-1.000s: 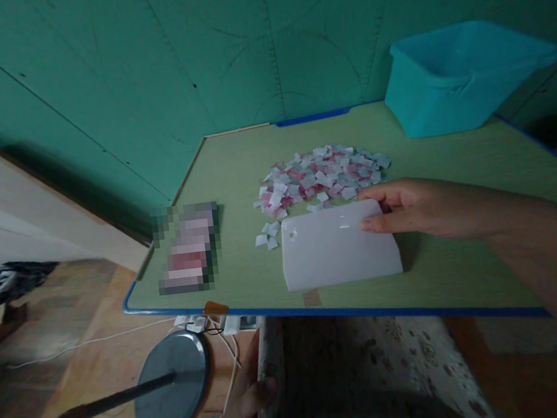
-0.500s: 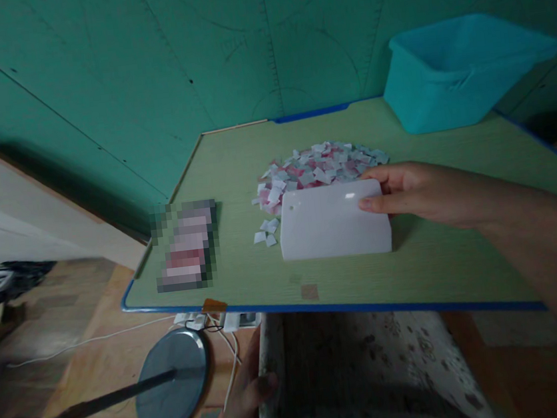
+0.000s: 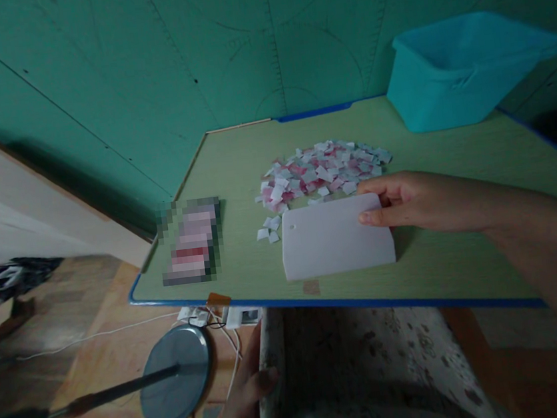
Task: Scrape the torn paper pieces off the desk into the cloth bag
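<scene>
My right hand [image 3: 393, 202] grips a white plastic scraper [image 3: 335, 239] by its right end, thumb on the near face. The scraper stands tilted on the pale green tabletop, its long lower edge near the table's front. Just beyond it lies a heap of small white and pink paper pieces [image 3: 324, 167], and a few loose pieces [image 3: 268, 229] are left of the scraper. Below the front edge, my left hand [image 3: 258, 386] is closed on the edge of a flower-patterned cloth [image 3: 425, 346]. Most of its fingers are hidden behind the cloth.
A turquoise bin [image 3: 466, 87] stands at the table's back right. On the left lies a blurred-out phone-like slab [image 3: 192, 240]. The table [image 3: 463, 241] has a blue edge and meets a green wall. A round grey base with a pole [image 3: 177, 381], cables and power strips are below left.
My right hand has drawn the scraper toward the front edge, away from the paper heap, leaving a gap with a few pieces in it. My left hand stays on the cloth.
</scene>
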The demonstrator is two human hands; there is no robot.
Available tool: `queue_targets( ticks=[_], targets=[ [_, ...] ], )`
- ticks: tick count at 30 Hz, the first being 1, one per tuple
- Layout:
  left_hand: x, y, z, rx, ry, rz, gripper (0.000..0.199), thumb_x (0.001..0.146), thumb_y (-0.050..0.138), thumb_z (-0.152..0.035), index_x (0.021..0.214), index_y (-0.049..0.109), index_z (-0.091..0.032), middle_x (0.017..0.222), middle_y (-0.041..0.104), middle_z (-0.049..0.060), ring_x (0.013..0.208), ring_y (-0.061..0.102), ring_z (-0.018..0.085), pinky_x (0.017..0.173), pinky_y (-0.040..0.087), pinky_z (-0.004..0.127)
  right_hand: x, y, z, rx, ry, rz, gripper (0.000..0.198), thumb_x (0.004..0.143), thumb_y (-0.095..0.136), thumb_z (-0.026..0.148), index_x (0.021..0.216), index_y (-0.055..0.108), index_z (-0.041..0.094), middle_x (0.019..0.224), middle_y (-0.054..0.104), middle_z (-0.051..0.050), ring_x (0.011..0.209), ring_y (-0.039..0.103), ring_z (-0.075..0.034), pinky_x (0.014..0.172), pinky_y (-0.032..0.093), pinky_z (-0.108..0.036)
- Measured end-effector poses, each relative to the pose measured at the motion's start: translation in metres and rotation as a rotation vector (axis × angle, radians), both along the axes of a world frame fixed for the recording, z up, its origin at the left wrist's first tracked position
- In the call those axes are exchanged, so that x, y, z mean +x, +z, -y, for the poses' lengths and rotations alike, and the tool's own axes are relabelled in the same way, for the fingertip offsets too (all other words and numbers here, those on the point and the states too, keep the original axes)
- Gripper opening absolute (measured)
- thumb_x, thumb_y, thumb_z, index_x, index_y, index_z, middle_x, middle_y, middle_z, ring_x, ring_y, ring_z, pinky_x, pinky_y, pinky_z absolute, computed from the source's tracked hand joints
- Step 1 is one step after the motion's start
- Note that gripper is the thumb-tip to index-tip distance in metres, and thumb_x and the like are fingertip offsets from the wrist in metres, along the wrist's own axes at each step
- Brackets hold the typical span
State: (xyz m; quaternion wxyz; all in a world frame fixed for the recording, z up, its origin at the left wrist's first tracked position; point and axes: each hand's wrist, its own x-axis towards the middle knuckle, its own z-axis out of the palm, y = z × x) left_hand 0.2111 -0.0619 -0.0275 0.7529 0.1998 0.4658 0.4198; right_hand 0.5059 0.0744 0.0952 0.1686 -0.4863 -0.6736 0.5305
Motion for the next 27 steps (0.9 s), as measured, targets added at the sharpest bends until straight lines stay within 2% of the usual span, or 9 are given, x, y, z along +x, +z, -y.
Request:
queue_targets(
  ticks=[4,10,15,23,27],
  targets=[
    [0.003,0.004,0.002,-0.051,0.002,0.040,0.084,0.047,0.077,-0.028,0.126,0.050,-0.029,0.104,0.071,0.004,0.106,0.057,0.032,0.085,0.048,0.039,-0.001,-0.001,0.001,-0.015,0.051,0.013,0.022,0.075,0.055,0.039,0.078,0.049,0.018,0.071,0.057,0.001,0.064,0.055,-0.011,0.052,0.039,-0.022],
    [0.004,0.003,0.002,-0.024,0.012,0.073,0.073,0.051,0.074,-0.025,0.121,0.054,-0.031,0.100,0.072,0.003,0.105,0.058,0.032,0.086,0.047,0.041,-0.004,0.003,0.002,-0.031,0.021,-0.047,0.021,0.074,0.056,0.037,0.078,0.050,0.018,0.072,0.056,0.002,0.064,0.054,-0.010,0.054,0.040,-0.021],
    [0.006,0.007,0.001,-0.021,0.004,0.095,0.066,0.050,0.075,-0.024,0.115,0.060,-0.030,0.099,0.073,0.004,0.101,0.061,0.032,0.085,0.048,0.040,-0.004,0.007,0.001,0.040,-0.062,-0.083,0.018,0.074,0.056,0.035,0.079,0.054,0.018,0.075,0.058,0.001,0.068,0.055,-0.010,0.057,0.042,-0.021],
    [0.005,0.008,0.008,-0.017,-0.012,0.125,0.062,0.065,0.064,-0.020,0.125,0.050,-0.031,0.118,0.065,0.003,0.107,0.057,0.027,0.089,0.045,0.038,-0.006,-0.002,-0.003,0.108,-0.114,-0.040,0.017,0.075,0.055,0.035,0.081,0.052,0.019,0.076,0.058,0.000,0.068,0.055,-0.011,0.056,0.042,-0.022],
    [0.005,0.012,0.012,-0.078,-0.015,0.115,0.066,0.070,0.058,-0.019,0.131,0.041,-0.032,0.116,0.065,0.003,0.104,0.059,0.027,0.086,0.046,0.040,-0.007,-0.002,-0.003,0.158,-0.104,0.004,0.016,0.076,0.053,0.034,0.079,0.050,0.019,0.073,0.057,0.000,0.067,0.055,-0.012,0.055,0.042,-0.023]
  ],
)
